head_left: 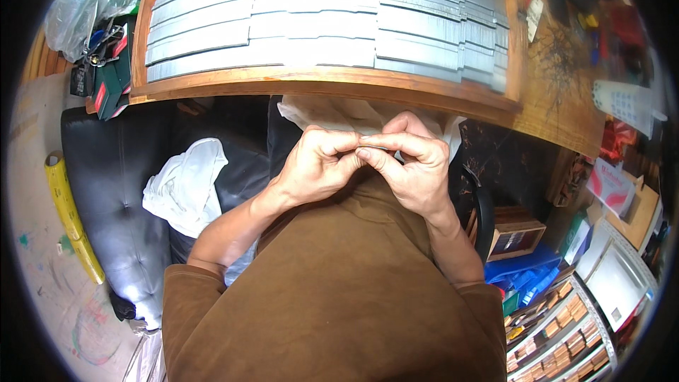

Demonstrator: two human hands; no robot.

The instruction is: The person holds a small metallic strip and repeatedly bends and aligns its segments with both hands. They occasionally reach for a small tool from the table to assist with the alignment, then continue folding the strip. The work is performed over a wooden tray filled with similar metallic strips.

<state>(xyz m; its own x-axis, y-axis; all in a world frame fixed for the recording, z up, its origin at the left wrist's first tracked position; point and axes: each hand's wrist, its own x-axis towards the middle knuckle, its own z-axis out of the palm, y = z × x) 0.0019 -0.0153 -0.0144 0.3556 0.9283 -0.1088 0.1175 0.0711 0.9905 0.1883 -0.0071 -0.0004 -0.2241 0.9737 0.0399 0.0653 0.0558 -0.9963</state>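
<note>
Left hand [320,161]: fingers pinched, meeting the right hand [419,166]
Wooden tray [322,79]: overlapping silvery strips [311,25], beyond both hands
Yellow tube [69,216]: beside the black tufted seat [117,184]

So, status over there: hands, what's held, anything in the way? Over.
Left hand and right hand meeting, fingers pinched. Anything between them too small to make out. Wooden tray of gray strips beyond; no contact visible.

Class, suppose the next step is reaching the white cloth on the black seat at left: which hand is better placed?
Probably the left hand: it is nearer the white cloth, which lies on its own side; the right hand would reach across. Both hands meet in front.
</note>
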